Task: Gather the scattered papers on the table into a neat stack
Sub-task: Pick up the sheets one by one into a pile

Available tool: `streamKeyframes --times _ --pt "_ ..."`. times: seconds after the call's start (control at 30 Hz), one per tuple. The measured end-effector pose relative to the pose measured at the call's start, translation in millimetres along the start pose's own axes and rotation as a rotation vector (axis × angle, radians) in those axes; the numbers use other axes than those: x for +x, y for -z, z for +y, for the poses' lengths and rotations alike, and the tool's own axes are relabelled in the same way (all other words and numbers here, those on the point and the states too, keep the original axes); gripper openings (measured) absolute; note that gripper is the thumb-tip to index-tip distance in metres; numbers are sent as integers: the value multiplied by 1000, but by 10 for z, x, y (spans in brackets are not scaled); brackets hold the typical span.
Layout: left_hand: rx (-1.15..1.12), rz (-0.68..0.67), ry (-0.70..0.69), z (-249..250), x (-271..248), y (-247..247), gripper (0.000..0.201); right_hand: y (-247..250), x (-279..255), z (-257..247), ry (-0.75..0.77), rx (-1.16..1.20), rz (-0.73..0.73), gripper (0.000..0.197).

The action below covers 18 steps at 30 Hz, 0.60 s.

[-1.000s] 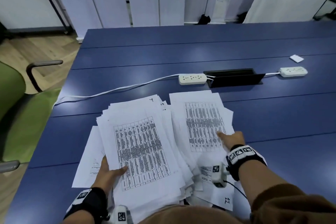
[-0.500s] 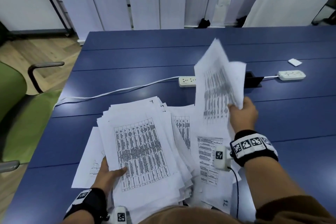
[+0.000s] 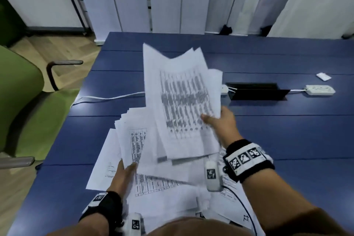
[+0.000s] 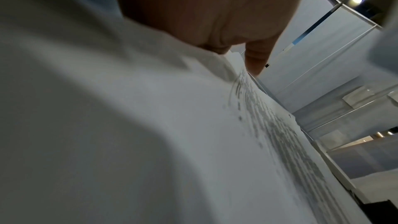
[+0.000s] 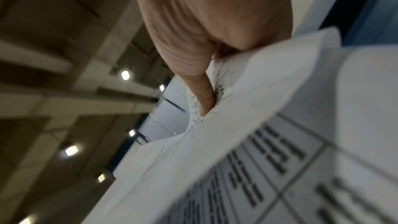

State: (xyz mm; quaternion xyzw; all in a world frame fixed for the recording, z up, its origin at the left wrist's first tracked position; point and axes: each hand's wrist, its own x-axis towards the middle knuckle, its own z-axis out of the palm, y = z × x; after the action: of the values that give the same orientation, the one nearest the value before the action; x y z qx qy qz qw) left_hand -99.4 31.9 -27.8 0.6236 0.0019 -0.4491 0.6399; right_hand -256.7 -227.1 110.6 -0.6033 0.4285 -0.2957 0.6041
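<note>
A loose pile of printed white papers [image 3: 162, 193] lies on the blue table [image 3: 287, 140] at its near edge. My right hand [image 3: 220, 120] grips a bundle of printed sheets [image 3: 180, 101], lifted and tilted above the pile; in the right wrist view the thumb [image 5: 202, 94] pinches these sheets [image 5: 258, 125]. My left hand [image 3: 124, 174] holds the pile's left edge, thumb on top and fingers hidden under the paper. The left wrist view shows the thumb [image 4: 256, 57] resting on a printed sheet [image 4: 193, 134].
A white power strip [image 3: 319, 90] and a black cable hatch [image 3: 256, 92] lie beyond the papers, with a white cable [image 3: 107, 98] running left. A small white scrap [image 3: 323, 76] sits far right. A green chair [image 3: 23, 101] stands left of the table.
My right hand picked up the right-hand sheets from the table and has carried them left, over the main pile. The left hand has stayed on the pile's left edge.
</note>
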Motion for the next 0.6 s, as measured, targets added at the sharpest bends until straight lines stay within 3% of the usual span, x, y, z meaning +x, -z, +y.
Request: streamKeyframes --times 0.17,0.3,0.4,0.47,0.53,0.6 --pt "72 -15 47 51 -19 31 114 -310 -142 742 -185 -334 -171 40" --pt "97 -8 -67 -59 47 87 91 -450 -244 1104 -294 -719 -440 75" --pt "215 -2 -100 -81 29 117 90 -466 -284 1133 -277 -831 -601 80" --pt "172 6 -99 -90 42 155 87 -391 -224 1151 -313 -713 -539 78" --pt "114 18 -85 -45 51 209 80 -250 -148 1152 -319 -678 -261 72" --pt "101 24 -100 36 58 314 76 -45 -88 1183 -353 -820 47 67"
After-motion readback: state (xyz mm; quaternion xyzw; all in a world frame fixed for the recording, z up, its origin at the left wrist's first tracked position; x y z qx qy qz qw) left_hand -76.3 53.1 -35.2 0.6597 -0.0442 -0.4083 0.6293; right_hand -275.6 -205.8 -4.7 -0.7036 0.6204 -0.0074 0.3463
